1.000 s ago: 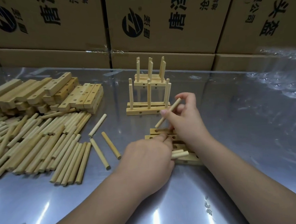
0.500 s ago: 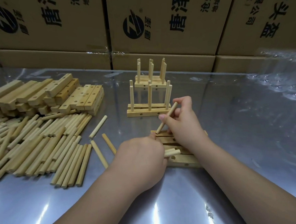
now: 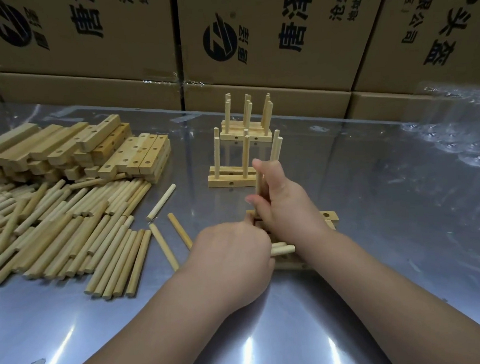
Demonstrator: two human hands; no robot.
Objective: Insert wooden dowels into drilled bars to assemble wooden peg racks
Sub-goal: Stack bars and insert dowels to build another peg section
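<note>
The dowel [image 3: 259, 187] pinched in the right hand [image 3: 286, 207] is no longer slanted as it was a moment ago. It now stands nearly upright, with its lower end hidden behind the thumb and fingers just above the drilled bars [image 3: 328, 217] that lie under both hands. I judge from this that the aiming is done and the peg is about to be pushed into a hole, though the hole itself is hidden. The left hand [image 3: 232, 257] has barely moved. Its fingers are curled around spare dowels [image 3: 282, 248], whose ends stick out toward the right wrist, and its fingertips rest against the near end of the bars to steady them. Just beyond the right hand stands a finished rack [image 3: 233, 180], with another rack [image 3: 244, 132] behind it. The loose dowel pile [image 3: 53, 229] and the stacked bars [image 3: 96, 151] lie well out to the left of the left hand.
</note>
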